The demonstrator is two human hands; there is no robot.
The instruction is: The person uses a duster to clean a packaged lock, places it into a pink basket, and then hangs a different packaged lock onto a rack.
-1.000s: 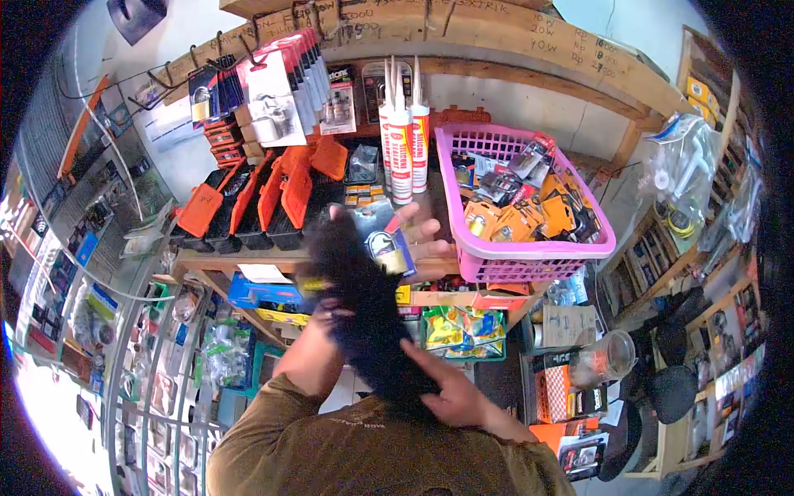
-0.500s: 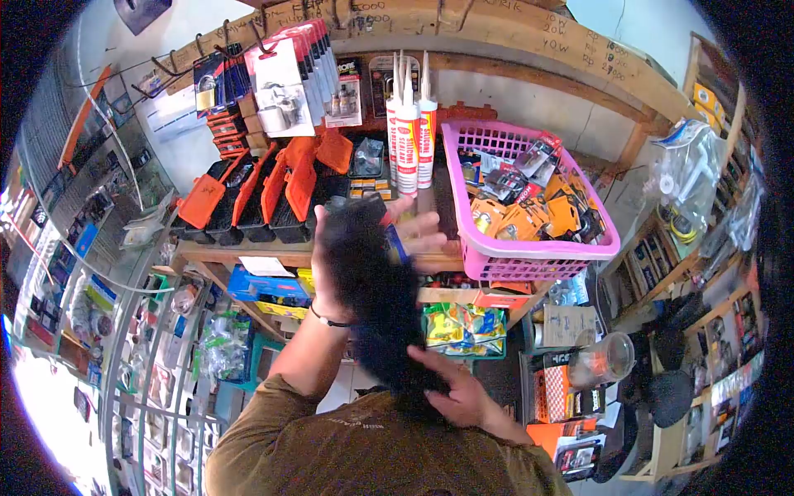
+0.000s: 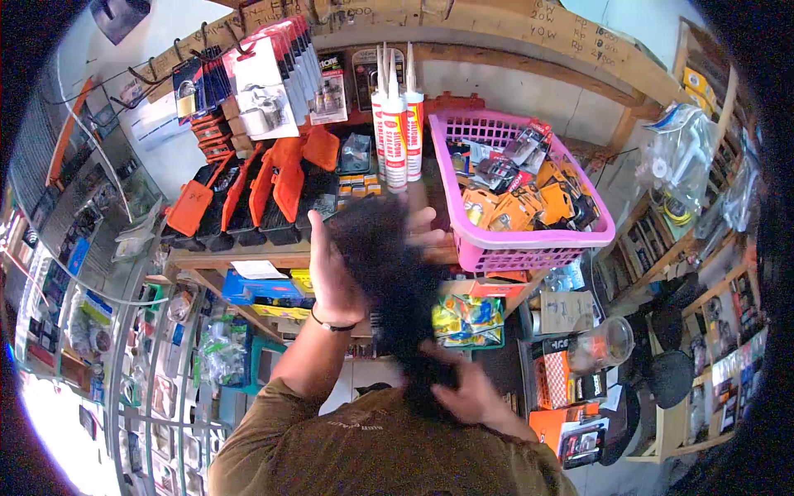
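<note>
A long, black, motion-blurred object (image 3: 397, 277) lies across the front of my body, wide at its upper end and running down to the shirt. My left hand (image 3: 335, 285), with a dark band at the wrist, cradles the upper part from beneath. Its thumb rises along the left side and its fingertips show past the right side. Close to the chest, my right hand (image 3: 470, 388) has its fingers on the lower end. Blur hides the object's kind. Beyond its upper end stand several white silicone sealant tubes (image 3: 395, 145).
A pink basket (image 3: 529, 258) of packaged goods stands at the right of the shelf. Black bins with orange lids (image 3: 288, 186) line its left side. Carded padlocks (image 3: 265, 112) hang above. Lower down are yellow-green packets (image 3: 467, 321) and a clear jar (image 3: 608, 343).
The view has shifted slightly, so the shelf goods sit a little higher and further left. The black object's upper end is more blurred, and the blue strip by my left fingers no longer shows.
</note>
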